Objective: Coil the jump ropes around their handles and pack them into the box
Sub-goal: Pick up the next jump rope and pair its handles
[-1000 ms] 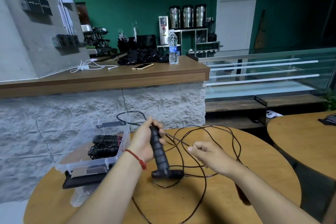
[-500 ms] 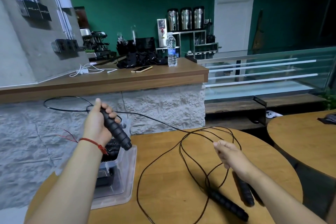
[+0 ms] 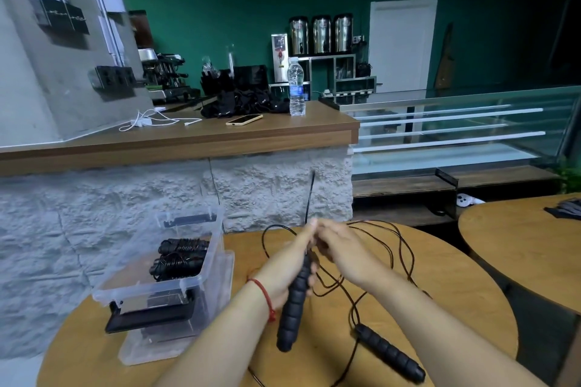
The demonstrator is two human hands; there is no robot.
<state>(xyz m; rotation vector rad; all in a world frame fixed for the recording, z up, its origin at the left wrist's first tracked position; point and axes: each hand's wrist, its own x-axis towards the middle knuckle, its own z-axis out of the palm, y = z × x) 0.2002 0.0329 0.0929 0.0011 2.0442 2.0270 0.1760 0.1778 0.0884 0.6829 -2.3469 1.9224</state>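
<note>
Black ribbed foam handles (image 3: 294,308) (image 3: 390,353), loose: two. Coiled black rope bundles (image 3: 184,245) (image 3: 177,265): two. Clear plastic box (image 3: 141,291): one. Steel urns (image 3: 298,35) (image 3: 321,34) (image 3: 343,33): three.

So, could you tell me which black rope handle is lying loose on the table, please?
The handle at the table's near right, lying free. The left hand grips another handle, and the coiled ropes sit in the clear box.

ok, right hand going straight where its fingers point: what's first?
The left hand, gripping the jump rope handle; the right hand points up-left into its fingers. They look nearly touching, depth unclear.
</note>
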